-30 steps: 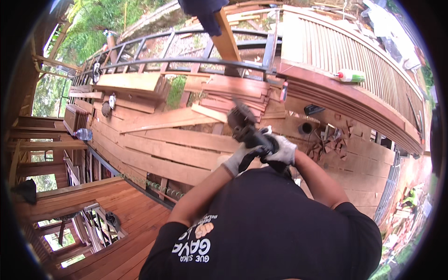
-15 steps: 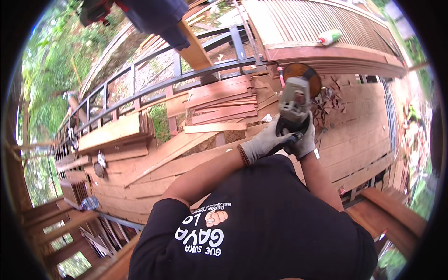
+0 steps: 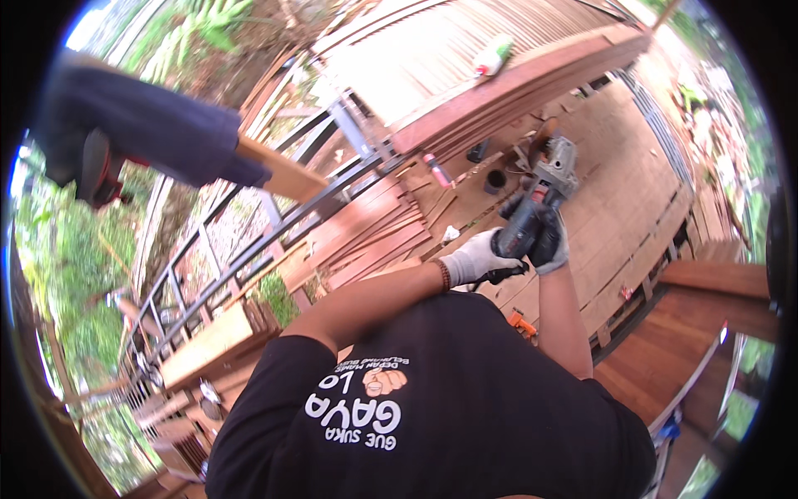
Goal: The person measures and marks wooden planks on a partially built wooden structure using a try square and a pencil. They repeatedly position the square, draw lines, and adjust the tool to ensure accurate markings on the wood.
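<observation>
I hold a grey and black angle grinder [image 3: 532,208] in front of my chest, its metal head pointing away from me. My right hand [image 3: 550,243], in a pale glove with a dark palm, wraps round the grinder's dark body. My left hand [image 3: 475,258], gloved in pale grey, is closed at the grinder's rear end, beside a black cord [image 3: 505,273]. The brown disc [image 3: 545,131] shows narrowly beyond the head, above the wooden boards [image 3: 619,166]. Whether the disc is turning cannot be made out.
Red-brown beams [image 3: 515,83] lie ahead, with a white and green bottle [image 3: 493,56] on top. A dark cup [image 3: 495,180] and a pink tube [image 3: 437,170] stand nearby. To the left are a black metal frame [image 3: 287,220], stacked planks [image 3: 374,220] and dark blue cloth [image 3: 166,125].
The view has swung to the right. The grinder has tilted, so its body shows and its disc looks narrower. My left hand has shifted toward the rear end of the tool.
</observation>
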The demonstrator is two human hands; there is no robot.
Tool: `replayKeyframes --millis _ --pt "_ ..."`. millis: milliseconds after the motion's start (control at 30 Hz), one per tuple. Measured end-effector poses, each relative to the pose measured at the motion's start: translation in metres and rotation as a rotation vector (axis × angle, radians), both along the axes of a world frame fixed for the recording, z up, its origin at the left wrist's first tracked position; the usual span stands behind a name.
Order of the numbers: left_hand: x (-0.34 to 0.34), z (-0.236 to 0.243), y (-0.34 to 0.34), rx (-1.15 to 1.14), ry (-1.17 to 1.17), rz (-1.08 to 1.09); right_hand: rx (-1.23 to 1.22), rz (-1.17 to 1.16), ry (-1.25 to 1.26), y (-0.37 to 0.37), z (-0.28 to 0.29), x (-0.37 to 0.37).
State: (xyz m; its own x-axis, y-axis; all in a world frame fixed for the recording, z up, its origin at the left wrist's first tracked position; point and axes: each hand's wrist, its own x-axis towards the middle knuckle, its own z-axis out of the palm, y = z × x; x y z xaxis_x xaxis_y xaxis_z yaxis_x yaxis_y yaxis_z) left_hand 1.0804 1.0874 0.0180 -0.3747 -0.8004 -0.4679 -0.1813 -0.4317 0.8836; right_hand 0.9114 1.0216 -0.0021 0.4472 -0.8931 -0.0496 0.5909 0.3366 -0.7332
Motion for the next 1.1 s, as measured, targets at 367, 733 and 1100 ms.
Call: replayKeyframes --millis 367,733,1100 --pt "0.000 -0.033 -0.051 0.408 0.259 -0.257 0.430 -0.541 -0.045 0.015 -0.055 -0.005" --pt "0.066 -0.020 -0.072 -0.079 -0.226 -0.558 0.402 -0.799 0.065 0.039 -0.051 0.073" --pt "0.145 -0.019 -0.096 -0.230 -0.344 -0.766 0.425 -0.913 0.027 0.018 -0.084 0.146"
